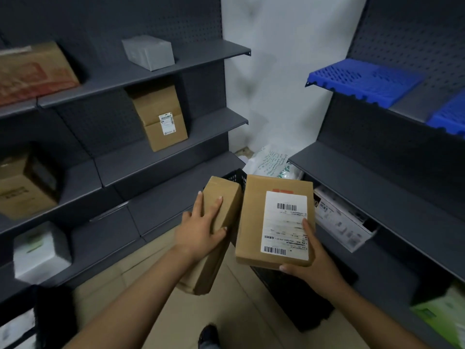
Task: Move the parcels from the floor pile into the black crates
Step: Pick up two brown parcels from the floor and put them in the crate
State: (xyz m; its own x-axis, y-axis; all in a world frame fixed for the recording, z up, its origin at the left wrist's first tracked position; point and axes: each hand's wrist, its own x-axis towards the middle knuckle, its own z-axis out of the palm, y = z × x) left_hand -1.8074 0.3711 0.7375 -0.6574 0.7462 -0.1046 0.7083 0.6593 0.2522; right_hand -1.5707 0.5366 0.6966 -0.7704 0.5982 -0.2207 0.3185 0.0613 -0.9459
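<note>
**So, two parcels in the air, crate right underneath**

Basically the carry step is what's being looked at. A narrow cardboard parcel (221, 210) is gripped from above by the left hand (201, 227), fingers curled over its top face and thumb on the near side. A flatter labelled parcel (276, 220) is held by the right hand (312, 263), thumb pressed on the shipping label and fingers wrapped under the near edge. Both are kept off the floor, just beside each other, between the grey shelving units (151, 170).

A black crate (289, 293) can be made out directly below the labelled parcel, and a bit of black mesh rim (236, 177) shows behind the narrow one; whether that's a second crate can't be told.

Next, it's reckoned the parcels need to be lowered into the crate one at a time and laid flat, since how much room is inside is hidden. White bagged parcels (271, 162) are left on the floor further back.
</note>
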